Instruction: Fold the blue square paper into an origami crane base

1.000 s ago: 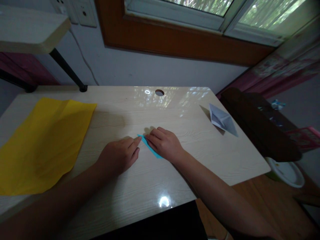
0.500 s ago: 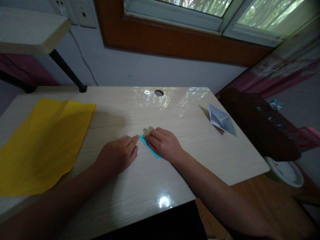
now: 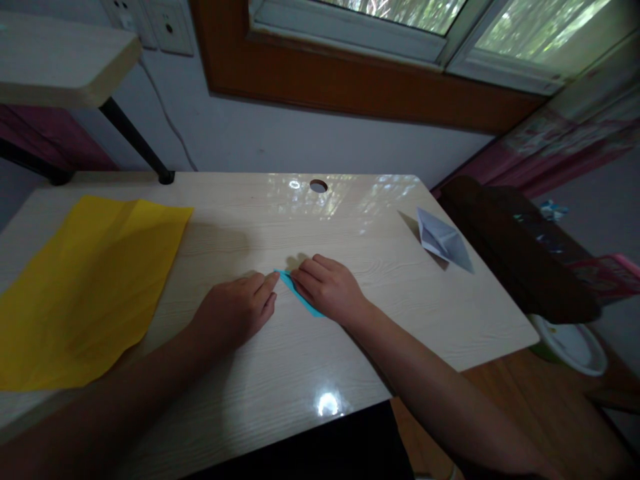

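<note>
Pressing flat on the folded blue paper [image 3: 300,297], the right hand [image 3: 330,290] lies palm down with fingers spread over it, covering most of the strip near the middle of the desk [image 3: 350,360]. The paper's long axis runs on a diagonal, from its far tip on the left to its near end on the right under that hand. The left hand [image 3: 235,313], loosely curled and gripping nothing, has its index fingertip touching that far tip, well apart from the yellow sheet [image 3: 85,280] and the white paper boat [image 3: 443,240].
</note>
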A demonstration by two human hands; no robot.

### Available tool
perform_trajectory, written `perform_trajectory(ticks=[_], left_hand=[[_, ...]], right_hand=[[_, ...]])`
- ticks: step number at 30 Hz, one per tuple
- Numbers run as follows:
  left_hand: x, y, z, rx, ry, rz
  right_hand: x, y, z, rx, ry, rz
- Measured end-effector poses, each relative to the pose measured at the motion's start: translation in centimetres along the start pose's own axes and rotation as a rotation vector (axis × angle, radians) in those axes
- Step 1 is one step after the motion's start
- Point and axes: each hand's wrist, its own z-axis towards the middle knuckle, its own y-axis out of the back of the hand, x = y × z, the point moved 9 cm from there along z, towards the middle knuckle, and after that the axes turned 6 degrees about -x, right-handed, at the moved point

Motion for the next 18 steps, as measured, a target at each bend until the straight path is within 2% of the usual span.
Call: perform_trajectory(ticks=[9, 18], left_hand=[[0.2, 0.19, 0.11, -0.005, 0.018, -0.03], [0.11, -0.14, -0.05, -0.011, 0.018, -0.036]], right_hand=[[-0.44, 0.34, 0.63, -0.045, -0.043, 0.067], [0.01, 0.02, 0.57, -0.039, -0.018, -0.009]])
